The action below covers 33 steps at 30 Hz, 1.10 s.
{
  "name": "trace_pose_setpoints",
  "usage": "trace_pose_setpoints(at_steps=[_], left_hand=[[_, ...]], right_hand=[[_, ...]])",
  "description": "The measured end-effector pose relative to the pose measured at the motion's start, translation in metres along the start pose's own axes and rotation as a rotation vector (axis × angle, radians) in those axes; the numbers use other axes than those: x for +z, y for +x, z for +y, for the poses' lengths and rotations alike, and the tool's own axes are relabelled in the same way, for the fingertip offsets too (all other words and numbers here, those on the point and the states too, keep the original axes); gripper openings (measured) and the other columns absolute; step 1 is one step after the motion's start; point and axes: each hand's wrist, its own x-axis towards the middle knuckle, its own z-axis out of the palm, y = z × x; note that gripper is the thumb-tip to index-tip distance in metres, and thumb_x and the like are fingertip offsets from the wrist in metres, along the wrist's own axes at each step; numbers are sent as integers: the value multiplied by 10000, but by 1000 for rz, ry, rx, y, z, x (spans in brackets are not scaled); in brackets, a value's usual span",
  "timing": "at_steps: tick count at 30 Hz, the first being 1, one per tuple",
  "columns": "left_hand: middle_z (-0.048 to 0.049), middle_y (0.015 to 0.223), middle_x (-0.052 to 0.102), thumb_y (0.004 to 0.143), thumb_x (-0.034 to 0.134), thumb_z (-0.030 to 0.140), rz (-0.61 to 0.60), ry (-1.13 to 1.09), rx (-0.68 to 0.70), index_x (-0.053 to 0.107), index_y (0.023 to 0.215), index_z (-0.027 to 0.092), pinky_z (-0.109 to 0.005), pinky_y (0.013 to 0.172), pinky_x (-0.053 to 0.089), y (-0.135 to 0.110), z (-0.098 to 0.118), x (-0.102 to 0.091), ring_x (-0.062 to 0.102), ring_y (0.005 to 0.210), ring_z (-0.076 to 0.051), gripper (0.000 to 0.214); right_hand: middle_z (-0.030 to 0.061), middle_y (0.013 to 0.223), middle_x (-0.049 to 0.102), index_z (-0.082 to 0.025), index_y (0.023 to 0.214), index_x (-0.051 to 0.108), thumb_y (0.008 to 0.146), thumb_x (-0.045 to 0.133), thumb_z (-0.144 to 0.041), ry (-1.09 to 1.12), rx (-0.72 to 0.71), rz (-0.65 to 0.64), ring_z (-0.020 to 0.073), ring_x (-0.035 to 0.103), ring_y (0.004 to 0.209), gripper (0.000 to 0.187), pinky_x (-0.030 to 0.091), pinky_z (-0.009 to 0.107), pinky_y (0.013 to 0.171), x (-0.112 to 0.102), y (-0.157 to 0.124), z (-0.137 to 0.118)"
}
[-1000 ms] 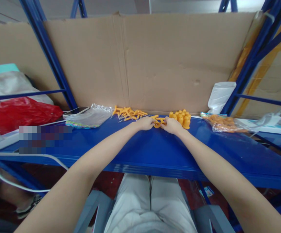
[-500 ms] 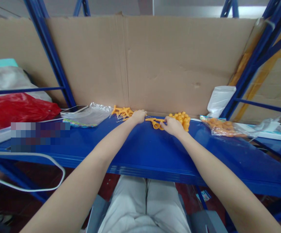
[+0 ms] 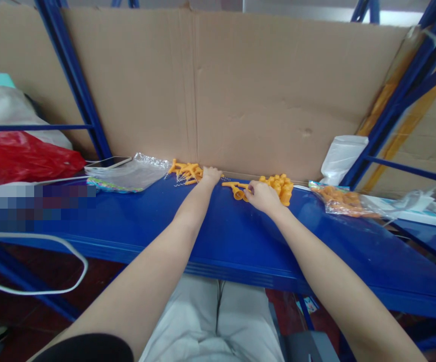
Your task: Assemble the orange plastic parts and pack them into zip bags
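Observation:
My left hand [image 3: 212,174] reaches to the right edge of a pile of orange corkscrews [image 3: 188,170] with T-shaped handles and metal spirals. Its fingers are mostly hidden from view, and one spiral [image 3: 225,178] shows just past them. My right hand [image 3: 263,195] has its fingers curled together over orange funnel-shaped pieces [image 3: 237,192] lying on the blue shelf. What sits between those fingertips is hidden. Right behind this hand stands a cluster of orange plastic sleeves [image 3: 282,186], packed close together.
A clear plastic bag [image 3: 131,176] and a phone [image 3: 108,162] lie to the left, near a red bag [image 3: 25,158]. On the right are a bag of orange parts [image 3: 344,200] and a white pouch [image 3: 344,158]. Cardboard [image 3: 248,95] walls the back of the shelf [image 3: 236,236].
The view has tilted and shifted slightly. My left hand stays by the corkscrew pile, its forearm now swung steeper. My right hand remains over the orange pieces, its fingers a little more curled.

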Motion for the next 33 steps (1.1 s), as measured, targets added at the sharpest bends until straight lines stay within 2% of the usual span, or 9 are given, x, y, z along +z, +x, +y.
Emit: trace_pose_setpoints(at_steps=[7,12,14,17,19,24,27,30,33], left_hand=[[-198,1277,622,919,352,90,132,-44,-59,631,1207,143,-513,1054,316,-10,0,-6,529,1226,-292,404],[-215,1253,619,942,333,101,180,-100,-171,586,1241,116,-424,987,366,-21,-10,-28,528,1203,-289,391],[-206,1239,623,943,302,81,223,-135,-177,587,1227,124,-416,970,375,-29,-11,-39,533,1188,-287,405],[-176,1229,617,957,331,136,301,-194,-147,602,1197,159,-434,982,367,-49,-4,-54,525,1179,-292,363],[-149,1216,613,959,366,175,354,-226,-89,621,1167,187,-436,985,369,-65,3,-59,511,1185,-294,329],[-118,1130,629,960,400,199,472,-332,90,640,1185,202,-413,952,411,-100,17,-49,535,1117,-270,329],[-105,1048,638,953,423,195,442,-370,215,669,1162,183,-375,932,428,-108,20,-38,565,1045,-241,323],[-98,1031,634,946,444,193,422,-389,295,685,1159,194,-372,931,426,-109,21,-33,566,1038,-235,322],[-92,1043,635,936,474,211,426,-413,323,700,1136,216,-399,948,421,-107,22,-32,561,1049,-240,302]], right_hand=[[147,1062,716,-145,1055,670,941,441,-256,0,-8,12,288,656,1062,278,474,360,825,1,1,1],[146,1071,710,-153,1042,666,932,436,-245,10,16,2,293,657,1048,271,478,373,834,-4,-1,-2],[147,1102,698,-149,1102,646,927,439,-245,52,27,32,294,651,1057,288,481,383,854,-3,0,-1],[174,1208,645,-103,1311,524,918,449,-251,176,-14,156,282,611,1134,427,473,392,922,4,4,1],[203,1311,572,-77,1415,411,915,454,-273,254,-96,256,273,563,1204,539,461,393,963,11,8,2],[214,1437,463,-113,1500,305,936,430,-362,291,-271,375,295,493,1274,628,427,465,1006,19,10,0],[193,1403,512,-129,1446,414,961,406,-382,251,-293,369,290,498,1263,546,410,454,1006,15,7,-2],[158,1255,631,-146,1244,612,984,386,-336,187,-272,305,269,560,1174,394,406,403,975,9,4,-3],[116,1113,703,-177,1093,687,989,394,-292,133,-237,247,243,614,1060,331,400,358,925,6,5,-2]])
